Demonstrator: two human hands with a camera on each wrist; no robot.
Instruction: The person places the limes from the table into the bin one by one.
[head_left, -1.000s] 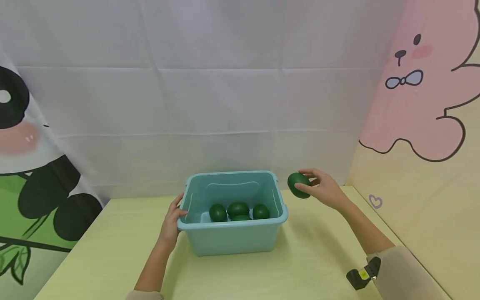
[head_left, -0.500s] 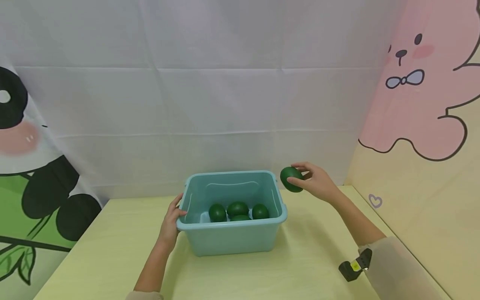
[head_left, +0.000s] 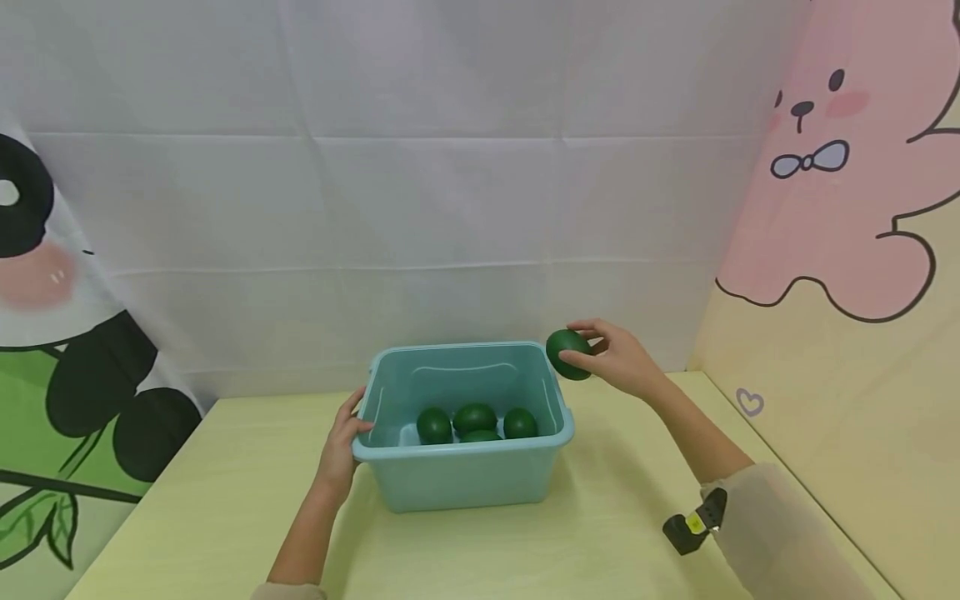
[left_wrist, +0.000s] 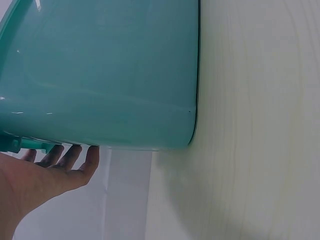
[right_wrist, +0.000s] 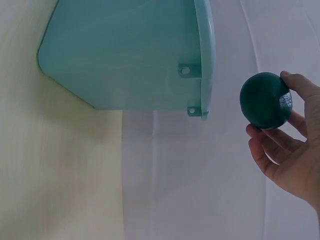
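Note:
A light teal plastic bin stands upright on the table, with several dark green avocados lying on its floor. One of them is partly hidden behind the front rim. My left hand grips the bin's left rim; in the left wrist view its curled fingers touch the bin's wall. Above the bin's right back corner, my right hand pinches another dark green avocado between thumb and fingers. The right wrist view shows this avocado apart from the bin's rim.
The pale yellow table ends at a white cloth backdrop. A cream side wall with a pink bear borders the right, and a panda print the left. A small black device sits on the right sleeve.
My right hand has moved left and slightly up with the avocado, closer to the bin's right rim. My left hand and the bin stay in place.

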